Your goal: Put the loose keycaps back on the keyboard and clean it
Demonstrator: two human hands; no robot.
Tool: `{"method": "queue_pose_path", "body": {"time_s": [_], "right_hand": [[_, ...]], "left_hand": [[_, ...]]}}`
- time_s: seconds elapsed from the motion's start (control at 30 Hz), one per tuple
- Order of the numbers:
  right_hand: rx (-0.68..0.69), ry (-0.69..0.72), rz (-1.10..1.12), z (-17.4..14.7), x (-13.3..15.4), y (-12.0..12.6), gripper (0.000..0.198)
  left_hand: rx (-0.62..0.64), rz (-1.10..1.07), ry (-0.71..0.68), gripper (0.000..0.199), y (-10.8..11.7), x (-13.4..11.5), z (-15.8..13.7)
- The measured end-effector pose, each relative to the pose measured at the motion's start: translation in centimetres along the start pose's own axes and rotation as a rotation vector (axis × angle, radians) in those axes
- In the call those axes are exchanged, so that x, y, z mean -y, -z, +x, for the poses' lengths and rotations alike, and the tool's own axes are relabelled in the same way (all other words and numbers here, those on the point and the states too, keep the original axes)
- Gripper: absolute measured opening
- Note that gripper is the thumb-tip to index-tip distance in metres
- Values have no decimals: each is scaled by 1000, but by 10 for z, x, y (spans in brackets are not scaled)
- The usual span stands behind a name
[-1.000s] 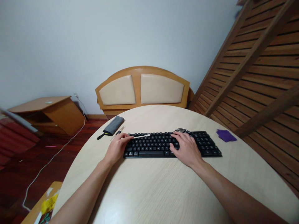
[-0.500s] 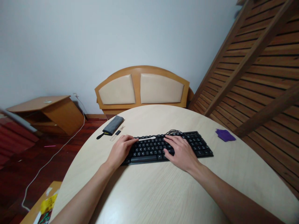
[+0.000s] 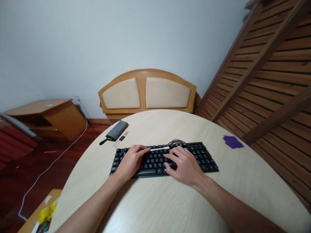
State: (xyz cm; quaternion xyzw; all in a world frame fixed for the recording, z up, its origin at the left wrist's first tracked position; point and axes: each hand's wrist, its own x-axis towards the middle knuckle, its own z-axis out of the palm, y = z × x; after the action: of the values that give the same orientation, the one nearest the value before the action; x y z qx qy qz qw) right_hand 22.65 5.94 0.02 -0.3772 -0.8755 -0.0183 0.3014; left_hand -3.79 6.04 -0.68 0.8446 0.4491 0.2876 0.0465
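A black keyboard lies on the round pale table in front of me. My left hand is over the left part of the keys, its thumb and fingers pinched on a slim white swab-like stick. The thicker end of this stick points right, along the upper rows of keys. My right hand rests on the keyboard right of the middle, thumb and forefinger apart, holding nothing I can see. Some keys are hidden under both hands.
Behind the keyboard lies its coiled black cable. A grey pouch and a small tool with a black middle lie at the back left. Purple cloth is near the right edge. A slatted wooden screen stands at right.
The keyboard has slid a little nearer to me, and my right hand has come with it. My left hand has shifted right along the keys with the white stick.
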Motion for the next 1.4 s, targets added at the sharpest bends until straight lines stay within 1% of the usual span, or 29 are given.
{"method": "queue_pose_path", "body": {"time_s": [0.1, 0.17, 0.27, 0.37, 0.5, 0.6, 0.7, 0.77, 0.83, 0.87, 0.9, 1.0, 1.1, 1.23, 1.33, 1.4], "right_hand": [[65, 152, 51, 0, 3, -1, 21], [104, 209, 76, 0, 4, -2, 20], [148, 255, 124, -2, 4, -3, 26], [173, 298, 164, -3, 3, -6, 33], [178, 281, 188, -3, 4, -9, 31], [141, 246, 225, 0, 1, -5, 23], [87, 150, 202, 3, -14, 6, 12], [34, 23, 150, 5, -30, 12, 10], [-7, -112, 124, 6, -47, 13, 16], [-11, -170, 118, 6, -55, 12, 22], [-10, -228, 111, 5, -61, 9, 23], [8, -341, 103, 4, -73, 0, 21], [59, -348, 132, 2, -78, 0, 24], [142, -279, 145, -3, -81, 7, 33], [136, -264, 123, -8, -83, 11, 37], [125, -275, 110, -12, -84, 13, 37]], "left_hand": [[-8, -9, 23, 45, 1, 0, 0], [-15, -21, 34, 41, 1, -1, -1], [-34, -55, 34, 34, 0, -1, -1], [-48, -73, 6, 31, -3, -1, -1], [-27, -70, -46, 39, -5, -3, -2], [-7, -73, -82, 45, -5, -5, -2], [3, -65, -89, 47, -5, -6, -1], [6, -61, -91, 47, -5, -6, -1], [7, -61, -100, 48, -5, -5, -1], [8, -61, -106, 48, -5, -4, 0], [11, -60, -112, 48, -5, -3, 0], [20, -47, -132, 47, -5, 0, 2], [28, -24, -140, 50, -3, 1, 4], [90, 29, -125, 59, -1, -1, 8], [132, 70, -108, 61, -2, -3, 15], [148, 81, -105, 59, -5, -4, 22]]}}
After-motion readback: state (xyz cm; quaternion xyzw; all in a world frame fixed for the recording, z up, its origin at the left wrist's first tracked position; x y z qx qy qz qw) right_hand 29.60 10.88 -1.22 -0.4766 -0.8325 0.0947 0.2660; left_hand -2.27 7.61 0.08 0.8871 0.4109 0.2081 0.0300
